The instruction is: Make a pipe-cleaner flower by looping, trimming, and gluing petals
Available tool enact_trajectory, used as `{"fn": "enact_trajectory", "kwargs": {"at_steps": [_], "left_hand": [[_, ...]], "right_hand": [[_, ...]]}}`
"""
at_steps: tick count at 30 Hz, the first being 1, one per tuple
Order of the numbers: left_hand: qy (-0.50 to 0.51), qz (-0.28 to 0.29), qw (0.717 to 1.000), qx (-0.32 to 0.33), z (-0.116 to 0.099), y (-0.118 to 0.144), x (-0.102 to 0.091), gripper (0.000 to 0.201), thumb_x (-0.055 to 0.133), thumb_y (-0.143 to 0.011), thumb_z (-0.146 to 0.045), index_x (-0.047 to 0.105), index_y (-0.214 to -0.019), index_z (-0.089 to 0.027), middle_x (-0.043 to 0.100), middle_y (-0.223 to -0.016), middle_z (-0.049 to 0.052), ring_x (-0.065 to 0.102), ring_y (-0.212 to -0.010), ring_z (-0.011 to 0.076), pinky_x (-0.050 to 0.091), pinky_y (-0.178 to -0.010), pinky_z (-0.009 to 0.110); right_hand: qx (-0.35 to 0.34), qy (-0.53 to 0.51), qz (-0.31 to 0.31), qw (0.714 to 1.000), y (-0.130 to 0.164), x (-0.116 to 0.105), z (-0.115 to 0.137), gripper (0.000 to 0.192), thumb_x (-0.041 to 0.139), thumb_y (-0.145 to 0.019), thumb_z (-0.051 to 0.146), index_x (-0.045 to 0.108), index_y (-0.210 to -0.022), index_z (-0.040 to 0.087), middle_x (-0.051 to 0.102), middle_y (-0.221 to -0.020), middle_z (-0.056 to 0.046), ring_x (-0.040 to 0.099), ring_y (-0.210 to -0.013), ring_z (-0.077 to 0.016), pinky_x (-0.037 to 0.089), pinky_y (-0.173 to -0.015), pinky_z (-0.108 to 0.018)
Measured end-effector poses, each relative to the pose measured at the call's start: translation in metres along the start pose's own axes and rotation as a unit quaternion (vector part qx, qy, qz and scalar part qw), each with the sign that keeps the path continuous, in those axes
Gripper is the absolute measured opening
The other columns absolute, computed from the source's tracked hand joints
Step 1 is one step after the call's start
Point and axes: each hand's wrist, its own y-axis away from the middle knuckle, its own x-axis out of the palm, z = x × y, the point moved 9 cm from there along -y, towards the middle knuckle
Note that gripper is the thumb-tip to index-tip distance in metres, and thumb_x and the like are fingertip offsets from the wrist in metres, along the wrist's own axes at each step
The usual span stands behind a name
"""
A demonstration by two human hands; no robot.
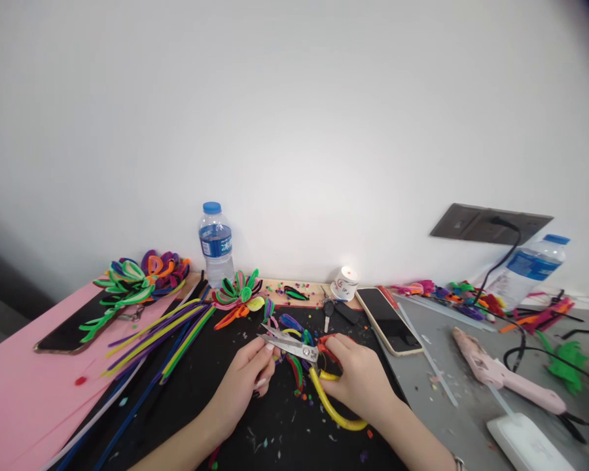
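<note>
My right hand [356, 376] is closed on the handles of a pair of scissors [294, 347], which have one red and one yellow loop. The blades are parted and point left to the fingertips of my left hand [248, 376]. That hand is closed in a pinch, and what lies between its fingers is too small to make out. Behind the scissors lie several bent loops of coloured pipe cleaner [290, 322]. A green, pink and black pipe-cleaner flower [240, 288] sits farther back to the left.
Loose pipe cleaners [177, 337] lie left, near a dark phone [73, 324]. A water bottle [216, 245] and a white spool-like roll [345, 284] stand at the wall. On the right are a pale phone [390, 320], keys [328, 313], a pink glue gun [510, 376] and another bottle [533, 268].
</note>
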Motion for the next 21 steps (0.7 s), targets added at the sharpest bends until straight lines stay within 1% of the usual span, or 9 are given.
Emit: {"fn": "enact_trajectory", "kwargs": {"at_steps": [7, 13, 18, 21], "left_hand": [[0.002, -0.001, 1.0, -0.005, 0.002, -0.001, 0.0, 0.025, 0.044, -0.082, -0.037, 0.05, -0.073, -0.015, 0.029, -0.043, -0.01, 0.017, -0.038, 0.0032, 0.019, -0.038, 0.017], [0.005, 0.0, 1.0, -0.012, 0.003, 0.0, 0.0, 0.025, 0.044, -0.082, -0.037, 0.051, -0.073, -0.015, 0.029, -0.043, -0.009, 0.017, -0.038, 0.0033, 0.019, -0.038, 0.017], [0.001, 0.015, 1.0, -0.007, -0.002, 0.0, 0.003, 0.024, 0.042, -0.083, -0.036, 0.049, -0.073, -0.016, 0.027, -0.043, -0.01, 0.015, -0.038, 0.0038, 0.018, -0.037, 0.017], [-0.014, 0.011, 1.0, 0.002, -0.007, 0.001, 0.003, 0.024, 0.042, -0.083, -0.037, 0.048, -0.073, -0.017, 0.028, -0.043, -0.01, 0.016, -0.038, 0.0042, 0.019, -0.038, 0.016]], "right_hand": [[-0.02, 0.028, -0.007, 0.999, -0.002, -0.002, 0.002, 0.012, 0.056, -0.062, 0.025, 0.05, -0.071, 0.02, 0.057, -0.068, 0.0, 0.055, -0.059, -0.0154, 0.028, -0.05, -0.023], [-0.024, 0.041, -0.005, 0.999, -0.001, -0.004, 0.003, 0.009, 0.054, -0.061, 0.023, 0.047, -0.066, 0.02, 0.056, -0.064, 0.001, 0.054, -0.056, -0.0147, 0.024, -0.049, -0.024], [-0.018, 0.037, 0.019, 0.999, -0.001, 0.005, -0.004, 0.006, 0.053, -0.064, 0.022, 0.048, -0.066, 0.02, 0.057, -0.065, 0.001, 0.055, -0.058, -0.015, 0.027, -0.05, -0.023], [-0.004, 0.016, 0.014, 1.0, -0.002, 0.002, -0.009, 0.006, 0.053, -0.065, 0.021, 0.049, -0.07, 0.02, 0.058, -0.069, 0.0, 0.056, -0.061, -0.0153, 0.031, -0.052, -0.022]]}}
